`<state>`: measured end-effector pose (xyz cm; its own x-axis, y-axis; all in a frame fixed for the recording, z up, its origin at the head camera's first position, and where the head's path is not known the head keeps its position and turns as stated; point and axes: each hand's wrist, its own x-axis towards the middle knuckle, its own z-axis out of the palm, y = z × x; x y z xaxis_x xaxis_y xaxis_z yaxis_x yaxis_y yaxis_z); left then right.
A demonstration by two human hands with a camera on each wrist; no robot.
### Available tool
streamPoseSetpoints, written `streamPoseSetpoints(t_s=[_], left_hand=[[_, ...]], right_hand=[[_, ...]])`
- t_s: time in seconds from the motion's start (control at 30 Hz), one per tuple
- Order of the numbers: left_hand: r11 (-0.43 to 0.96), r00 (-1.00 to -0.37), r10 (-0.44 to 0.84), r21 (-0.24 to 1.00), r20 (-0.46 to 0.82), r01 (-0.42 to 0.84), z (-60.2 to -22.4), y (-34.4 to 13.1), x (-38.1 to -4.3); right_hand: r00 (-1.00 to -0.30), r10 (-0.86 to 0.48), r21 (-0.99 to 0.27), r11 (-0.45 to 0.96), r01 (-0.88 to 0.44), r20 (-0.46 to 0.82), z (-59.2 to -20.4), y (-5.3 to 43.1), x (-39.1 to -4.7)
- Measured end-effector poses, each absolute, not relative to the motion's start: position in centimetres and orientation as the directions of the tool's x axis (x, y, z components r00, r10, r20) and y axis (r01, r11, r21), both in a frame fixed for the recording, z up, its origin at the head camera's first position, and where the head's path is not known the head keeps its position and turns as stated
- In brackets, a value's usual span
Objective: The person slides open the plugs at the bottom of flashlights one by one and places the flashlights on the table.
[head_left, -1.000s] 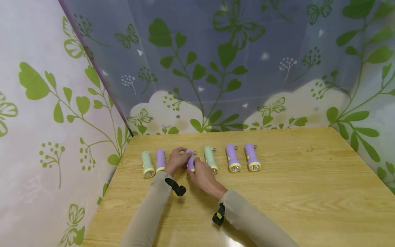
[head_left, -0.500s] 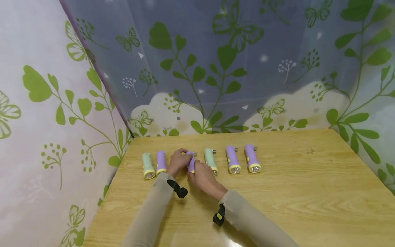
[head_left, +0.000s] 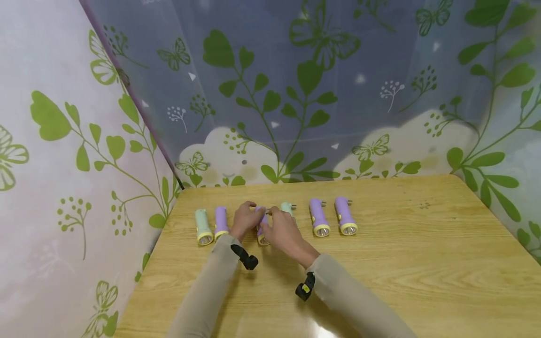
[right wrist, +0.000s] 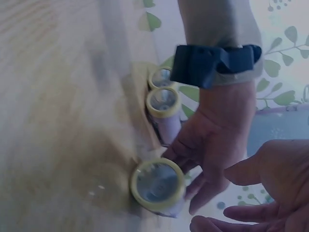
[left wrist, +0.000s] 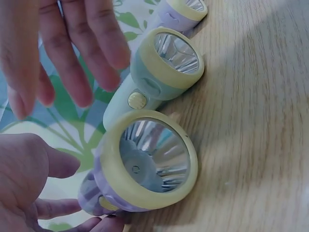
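Note:
A purple flashlight [head_left: 263, 238] with a yellow rim lies on the table, lens towards me, its metal plug prongs near the far end. My left hand [head_left: 246, 218] holds its left side, thumb over the body and fingers low against it in the left wrist view. Just to the right, my right hand [head_left: 288, 234] hovers with loosely extended fingers; these hang apart from the flashlight in the left wrist view. A green flashlight [left wrist: 154, 67] lies beyond it, mostly hidden by the right hand in the head view.
Left of the hands lie a green flashlight [head_left: 204, 227] and a purple flashlight [head_left: 220, 219]. Two purple flashlights [head_left: 318, 216] lie to the right in the same row. The wooden table [head_left: 422, 263] meets patterned cloth walls [head_left: 270, 117] at the back and left.
My right hand has let go of the middle purple flashlight and shifted slightly up and right, uncovering its lens. The left hand stays on the flashlight, nearly still.

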<state>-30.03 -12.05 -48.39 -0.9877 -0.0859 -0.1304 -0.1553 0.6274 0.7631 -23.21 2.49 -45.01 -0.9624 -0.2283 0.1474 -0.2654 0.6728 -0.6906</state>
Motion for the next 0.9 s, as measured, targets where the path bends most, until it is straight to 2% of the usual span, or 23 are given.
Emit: streamPoseSetpoints(t_s=[0.43,0.9], left_hand=[[0.646,-0.992,-0.089,0.753,-0.087,-0.124,-46.7,-12.8,-30.1],[0.722,-0.996,-0.087,0.687,-0.034,-0.086,-43.8,-18.0,-30.0]], right_hand=[[-0.964,-0.182,-0.646,0.716,-0.266,0.195,-43.0,3.2,-23.8],[-0.952,-0.193,-0.652,0.695,-0.302,0.236,-41.2,3.4,-22.8]])
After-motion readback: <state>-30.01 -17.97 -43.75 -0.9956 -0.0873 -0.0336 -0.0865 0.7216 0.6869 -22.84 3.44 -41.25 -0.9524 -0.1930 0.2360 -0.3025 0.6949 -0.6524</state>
